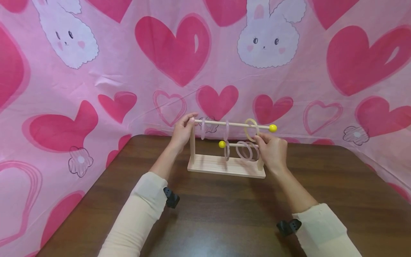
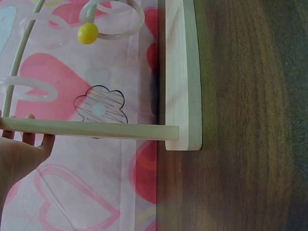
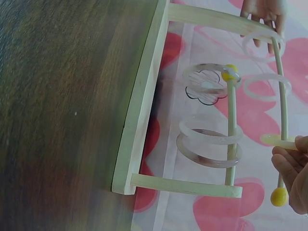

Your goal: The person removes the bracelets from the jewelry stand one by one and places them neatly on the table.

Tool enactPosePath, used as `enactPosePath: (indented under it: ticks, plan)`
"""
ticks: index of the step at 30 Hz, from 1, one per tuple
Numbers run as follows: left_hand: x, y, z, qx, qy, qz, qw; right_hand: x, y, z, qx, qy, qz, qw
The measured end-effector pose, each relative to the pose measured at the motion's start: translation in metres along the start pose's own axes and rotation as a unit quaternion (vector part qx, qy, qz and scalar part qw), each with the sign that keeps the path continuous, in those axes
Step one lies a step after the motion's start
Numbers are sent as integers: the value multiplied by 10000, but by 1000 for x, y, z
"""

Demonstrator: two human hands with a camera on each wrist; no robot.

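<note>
A wooden stand [image 1: 226, 167] holds two horizontal rods with yellow end balls. My left hand [image 1: 183, 132] grips the top of its tall left post [image 2: 96, 128]. On the upper rod [image 3: 283, 110] hang two pale rings [image 1: 227, 130] and, nearer the ball, a yellow ring [image 1: 246, 130]. My right hand [image 1: 272, 150] pinches that yellow ring at its lower right edge; in the right wrist view the fingers [image 3: 288, 161] are on it. Several translucent rings [image 3: 210, 136] hang on the lower rod, one beside its yellow ball [image 1: 222, 144].
The stand rests on a dark brown wooden table [image 1: 199, 221]. Behind it hangs a pink cloth [image 1: 128, 43] with hearts and rabbits. Dark wrist cameras [image 1: 171, 197] are strapped at both cream sleeves [image 1: 138, 210].
</note>
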State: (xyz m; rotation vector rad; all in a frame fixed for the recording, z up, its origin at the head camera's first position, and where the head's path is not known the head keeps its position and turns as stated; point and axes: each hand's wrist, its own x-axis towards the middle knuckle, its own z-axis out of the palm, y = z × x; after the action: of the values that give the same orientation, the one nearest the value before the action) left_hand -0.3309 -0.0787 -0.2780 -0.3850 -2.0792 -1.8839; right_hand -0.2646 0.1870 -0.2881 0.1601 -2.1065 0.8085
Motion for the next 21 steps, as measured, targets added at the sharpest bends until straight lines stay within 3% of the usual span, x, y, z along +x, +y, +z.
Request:
enactPosePath:
  ticks: [21]
  plan:
    - [-1, 1, 0, -103, -36, -51, 9999, -3, 7, -4, 330, 876, -334, 9951]
